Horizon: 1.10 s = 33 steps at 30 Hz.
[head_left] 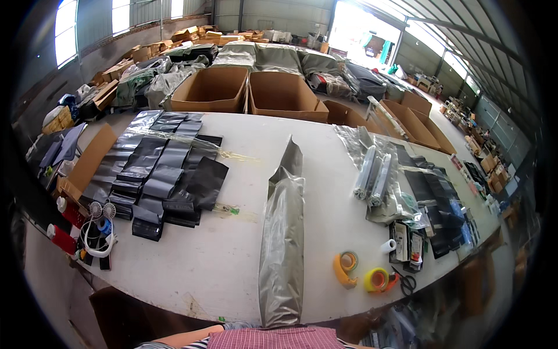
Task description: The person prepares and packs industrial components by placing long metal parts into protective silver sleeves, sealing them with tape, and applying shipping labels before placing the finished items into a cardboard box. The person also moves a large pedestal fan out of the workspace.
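Note:
Neither of my hands shows; only a bit of my bare left arm [185,337] enters at the lower edge, beside a red checked cloth [273,338] at my front. Straight ahead of me, a long folded silver-grey plastic sheet [282,250] lies on the white table [232,273], reaching from the near edge toward the middle. Its far end narrows to a creased, raised tip. Right of it rest a yellow tape dispenser [344,272], a roll of yellow tape [376,280] with a red-orange part beside it, and black-handled scissors [408,285].
Overlapping black plastic bags [168,174] cover the table's left. A white neck fan [100,235] and red bottles [61,239] stand at the left edge. Rolled clear film [379,177] and more black bags [433,198] lie right. Open cardboard boxes [285,96] line the far edge.

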{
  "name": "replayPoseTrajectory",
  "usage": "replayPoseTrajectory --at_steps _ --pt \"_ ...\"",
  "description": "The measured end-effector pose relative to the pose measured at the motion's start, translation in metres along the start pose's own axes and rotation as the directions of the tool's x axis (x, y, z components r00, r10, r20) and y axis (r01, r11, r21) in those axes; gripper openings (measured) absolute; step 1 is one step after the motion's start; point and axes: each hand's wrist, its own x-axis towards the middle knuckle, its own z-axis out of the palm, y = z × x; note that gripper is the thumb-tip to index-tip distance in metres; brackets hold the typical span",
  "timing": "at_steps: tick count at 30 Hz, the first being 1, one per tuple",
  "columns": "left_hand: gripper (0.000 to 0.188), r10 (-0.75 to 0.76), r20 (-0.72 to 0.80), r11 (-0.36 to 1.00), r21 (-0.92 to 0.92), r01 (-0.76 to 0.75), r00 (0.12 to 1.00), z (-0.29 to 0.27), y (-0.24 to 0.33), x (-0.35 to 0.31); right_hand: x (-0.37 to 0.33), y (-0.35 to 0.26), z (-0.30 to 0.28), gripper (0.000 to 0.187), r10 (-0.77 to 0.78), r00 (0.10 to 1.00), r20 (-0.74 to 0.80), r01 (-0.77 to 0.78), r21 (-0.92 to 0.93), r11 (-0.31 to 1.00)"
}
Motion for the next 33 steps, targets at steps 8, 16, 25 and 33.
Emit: replayPoseTrajectory --at_steps 8,16,25,33 --pt "0.04 -0.33 0.299 0.893 -0.209 0.399 0.895 -0.01 -0.034 0.048 0.069 -0.094 -0.087 0.017 0.192 0.96 -0.202 -0.191 0.022 0.981" --pt "0.067 -0.362 0.452 0.201 -0.816 0.542 0.815 -0.007 -0.077 0.041 0.045 -0.033 -0.097 0.034 0.293 0.95 0.112 -0.215 0.912 0.348" --pt "0.034 -0.719 0.097 0.399 -0.753 0.523 0.688 0.032 -0.049 0.116 0.022 -0.065 -0.153 0.049 0.1 0.981 0.168 -0.162 0.409 0.898" --pt "0.048 -0.789 0.315 -0.173 -0.937 0.302 0.528 0.085 -0.119 0.099 -0.109 0.115 -0.44 0.015 0.206 0.436 -0.876 -0.151 0.155 0.976"
